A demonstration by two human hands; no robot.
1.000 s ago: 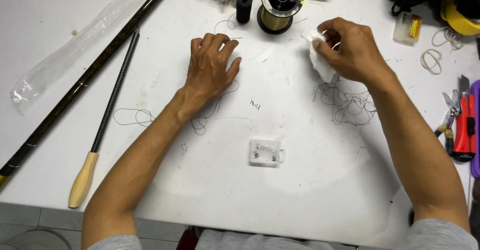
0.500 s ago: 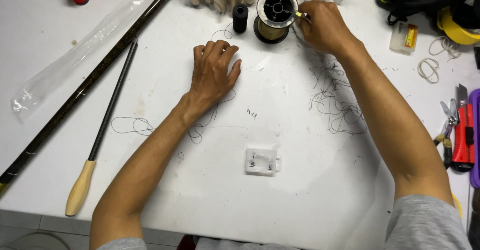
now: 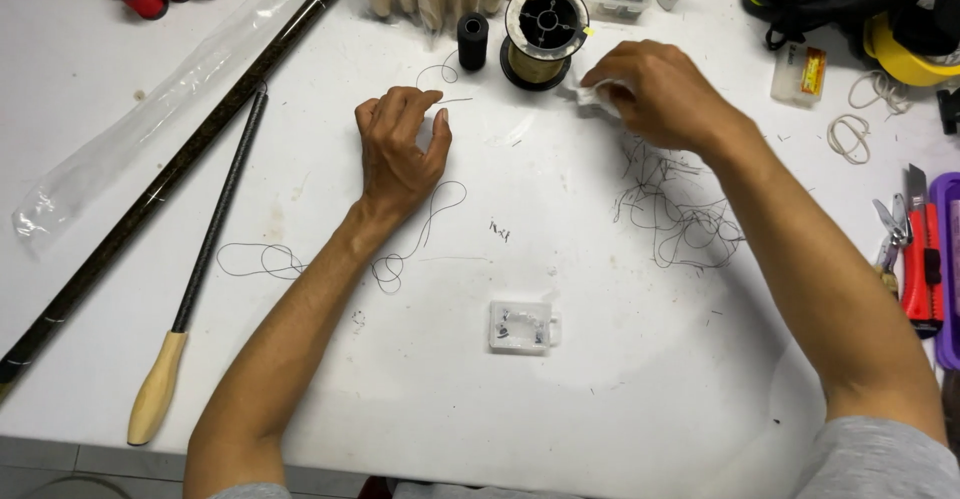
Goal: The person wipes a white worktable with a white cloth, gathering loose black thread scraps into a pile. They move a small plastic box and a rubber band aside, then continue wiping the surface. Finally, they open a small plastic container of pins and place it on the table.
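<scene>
Far left: thin dark rod with wooden handle (image 3: 205,284) lies on the white worktop (image 3: 300,399), long axis running 7 to 1 o'clock, well apart from both hands.

Left hand (image 3: 400,149): palm down, fingers loosely spread and curled, resting on the worktop, holding nothing. A loose dark thread (image 3: 425,229) loops from under it toward 6 o'clock.

Line spool (image 3: 541,31): upright, at 1 o'clock from the left hand, at 10 o'clock from the right hand and just beside it. Right hand is clearly the nearer.

Right hand (image 3: 655,94): fingers closed, pinching a small white crumpled scrap (image 3: 590,95) by the spool's base.

Tangle of cut thread (image 3: 675,204) sits at 6 o'clock from the right hand. Small clear box (image 3: 522,326) at centre, near neither hand.
</scene>
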